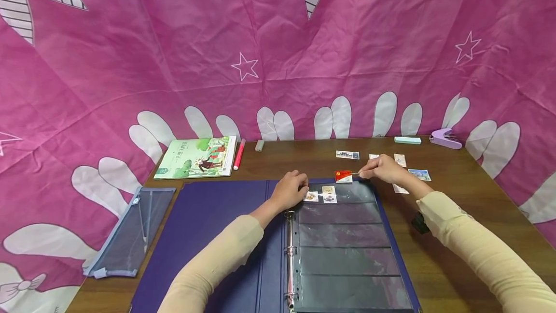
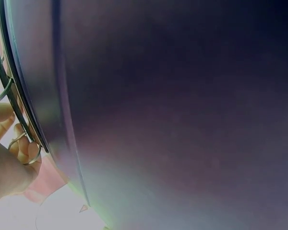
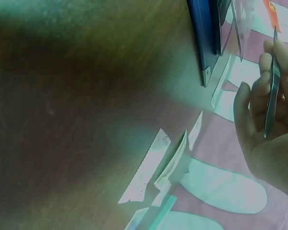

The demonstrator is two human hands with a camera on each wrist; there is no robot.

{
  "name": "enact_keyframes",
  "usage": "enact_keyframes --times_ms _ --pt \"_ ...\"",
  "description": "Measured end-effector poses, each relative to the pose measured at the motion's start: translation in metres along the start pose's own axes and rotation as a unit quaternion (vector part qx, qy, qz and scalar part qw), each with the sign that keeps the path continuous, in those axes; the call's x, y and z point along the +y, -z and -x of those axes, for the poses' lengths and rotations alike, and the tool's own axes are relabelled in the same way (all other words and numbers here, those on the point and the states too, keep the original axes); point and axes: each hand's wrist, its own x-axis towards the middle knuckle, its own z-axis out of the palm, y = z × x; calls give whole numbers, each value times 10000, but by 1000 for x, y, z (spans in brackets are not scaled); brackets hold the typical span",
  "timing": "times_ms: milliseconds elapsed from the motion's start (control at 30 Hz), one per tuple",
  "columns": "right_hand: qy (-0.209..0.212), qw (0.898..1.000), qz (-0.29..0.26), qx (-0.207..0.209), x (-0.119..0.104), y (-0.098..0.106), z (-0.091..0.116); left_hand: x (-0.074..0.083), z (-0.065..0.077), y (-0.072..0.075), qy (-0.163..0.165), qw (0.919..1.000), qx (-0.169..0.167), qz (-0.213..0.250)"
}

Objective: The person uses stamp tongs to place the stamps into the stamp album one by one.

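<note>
A ring-bound stamp album (image 1: 226, 235) with a dark blue cover lies open on the table. Its black page (image 1: 343, 235) has clear strip pockets, and small stamps (image 1: 328, 194) sit in the top row. My left hand (image 1: 288, 191) rests with bent fingers at the page's upper left, by the top ring; its fingertips are partly hidden. In my right hand (image 1: 382, 170) I grip metal tweezers (image 3: 273, 91) between thumb and fingers. At their tip is a red stamp (image 1: 343, 176) with a yellow emblem, over the page's top edge.
Several loose stamps (image 1: 419, 174) lie right of the album, and another stamp (image 1: 347, 155) behind it. Along the back are a purple stapler-like tool (image 1: 445, 139), a pale green bar (image 1: 407, 140), a red marker (image 1: 239, 154) and a booklet (image 1: 197, 157). A mesh pouch (image 1: 130, 231) lies left.
</note>
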Motion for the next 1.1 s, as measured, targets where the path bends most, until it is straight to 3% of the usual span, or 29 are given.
enact_keyframes --times_ms 233,567,733,900,1100 --pt "-221 9995 -32 -229 7 -4 2 -1 0 -3 18 10000 -61 53" --pt "547 9941 810 -480 -1 3 -5 0 -1 0 57 9999 -44 79" --pt "512 9917 866 -800 -6 8 -6 0 0 1 53 10000 -42 73" --pt "346 9885 595 -1349 -9 13 -12 0 -2 -1 53 10000 -53 29" --pt "458 9823 835 -1613 -13 11 -25 0 -1 -1 5 10000 7 29"
